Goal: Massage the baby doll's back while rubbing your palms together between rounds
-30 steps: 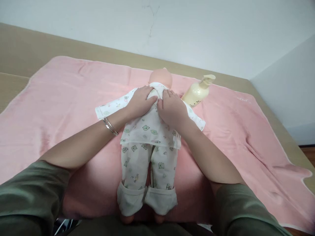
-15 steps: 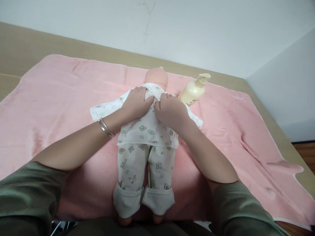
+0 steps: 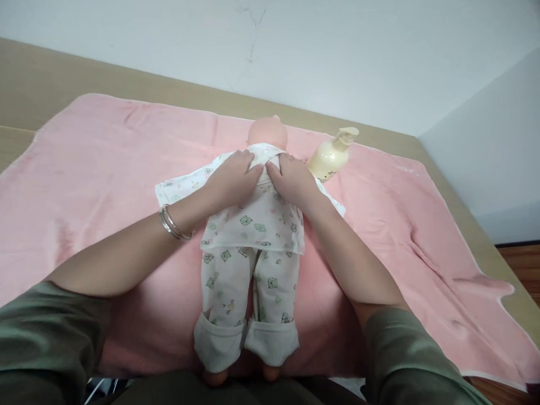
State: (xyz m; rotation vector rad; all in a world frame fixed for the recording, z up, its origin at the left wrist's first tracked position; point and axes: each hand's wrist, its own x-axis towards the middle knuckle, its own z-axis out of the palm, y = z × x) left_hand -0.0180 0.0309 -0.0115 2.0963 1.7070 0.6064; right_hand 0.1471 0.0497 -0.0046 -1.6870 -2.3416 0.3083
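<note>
Lying face down in the middle of the soft pink towel (image 3: 105,169), the baby doll in white bear-print pyjamas (image 3: 253,225) has 2 hands on its shoulders. The left hand (image 3: 234,179) and right hand (image 3: 294,183) rest flat and open, perhaps to smooth its top. A cream pump bottle (image 3: 331,159) lies just beside its head.

A doll (image 3: 252,236) lay on a towel (image 3: 105,169), head away from the person, feet at the near edge. The towel covered a table (image 3: 37,73) set against the wall. Both hands rested on the doll's upper back, the left hand (image 3: 233,180) beside the right hand (image 3: 293,183). A pump bottle (image 3: 331,157) lay just right of the doll's head.
</note>
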